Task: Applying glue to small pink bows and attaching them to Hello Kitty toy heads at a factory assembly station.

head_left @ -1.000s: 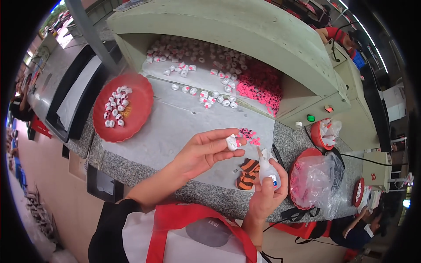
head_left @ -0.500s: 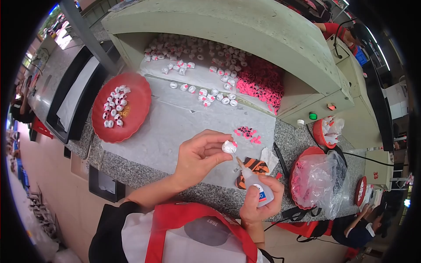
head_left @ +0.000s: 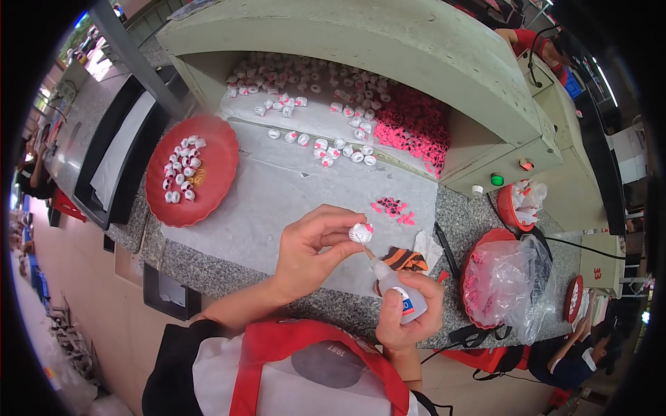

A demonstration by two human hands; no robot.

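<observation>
**Left hand (head_left: 305, 246) had the white piece (head_left: 359, 234), right hand (head_left: 413, 315) had the squeeze bottle (head_left: 390, 279)**

Pale green-grey cabinet (head_left: 333, 31) sat across the back, wide opening facing the person. Inside: loose white pieces (head_left: 257, 87) at left and middle, pink heap (head_left: 416, 132) at right. Green button (head_left: 497, 179) on its front looked lit.

Speckled table (head_left: 454, 208) in front, white sheet (head_left: 263, 201) covering much of it.

Red scalloped plate (head_left: 220, 152) at left carried a batch of white-and-pink pieces. At right, clear plastic bag (head_left: 513, 277) lay over a red dish (head_left: 496, 236); small red basket (head_left: 506, 208) stood behind them.

Both hands were over the near part of the sheet, neither free. Left gripped the white piece between fingertips, pink patch showing on it. Right was wrapped around the bottle, tilted, nozzle up at the piece's lower edge. Couldn't tell if the tip touched.

Black pen-like tool (head_left: 447, 249) lay right of the sheet, orange-and-black striped cloth (head_left: 406, 259) just beyond the bottle. Small pink bits (head_left: 392, 206) were scattered on the sheet, right of the white piece and farther back.
</observation>
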